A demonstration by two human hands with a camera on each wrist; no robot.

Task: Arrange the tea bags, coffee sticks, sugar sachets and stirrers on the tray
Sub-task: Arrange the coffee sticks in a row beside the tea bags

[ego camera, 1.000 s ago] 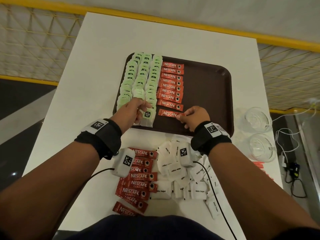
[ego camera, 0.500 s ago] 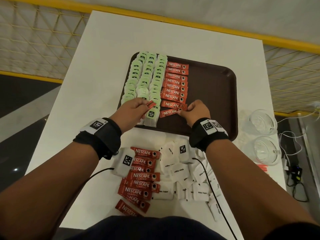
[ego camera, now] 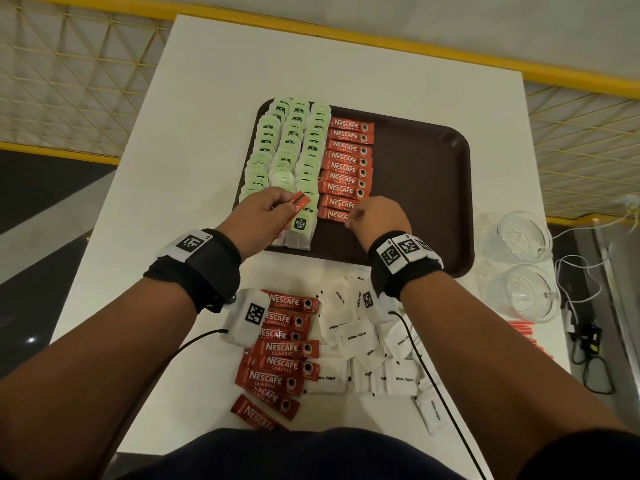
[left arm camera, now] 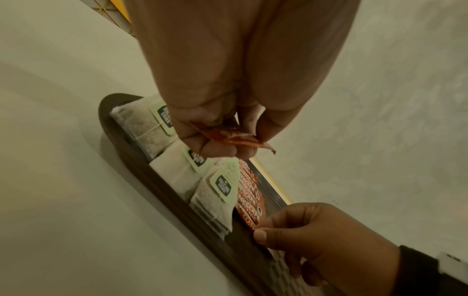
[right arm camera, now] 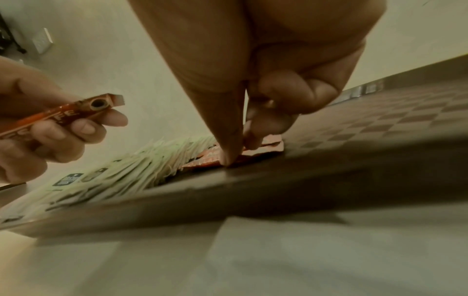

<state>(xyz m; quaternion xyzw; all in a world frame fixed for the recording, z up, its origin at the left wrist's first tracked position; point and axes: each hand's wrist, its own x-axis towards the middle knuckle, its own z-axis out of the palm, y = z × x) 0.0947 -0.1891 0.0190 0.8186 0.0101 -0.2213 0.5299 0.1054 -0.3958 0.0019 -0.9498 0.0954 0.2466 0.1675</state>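
1. Three columns of green-tagged tea bags (ego camera: pixel 287 157) fill the left part of the brown tray (ego camera: pixel 433 188), which sits on the white worktop (ego camera: pixel 214 81).
2. Just right of the tea bags on the tray, a column of red coffee sticks (ego camera: pixel 348 168) lies flat, each stick crosswise, one below the next.
3. At the tray's near left corner, the left hand (ego camera: pixel 268 211) holds one coffee stick (ego camera: pixel 294 214) pinched between thumb and curled fingers, raised above the nearest tea bags and tilted.
4. The right hand (ego camera: pixel 377 216) is over the tray's near edge, its fingers curled, with thumb and fingertip pressed on the nearest placed stick (ego camera: pixel 334 215) at the bottom of the red column.
5. Off the tray, on the worktop nearer the person, a loose heap of coffee sticks (ego camera: pixel 284 358) lies beside a scatter of white sugar sachets (ego camera: pixel 374 348).
6. Two glass cups (ego camera: pixel 523 265) stand on the worktop just right of the tray.
7. Near those cups, at the worktop's right edge, thin red stirrers (ego camera: pixel 519 327) show partly.
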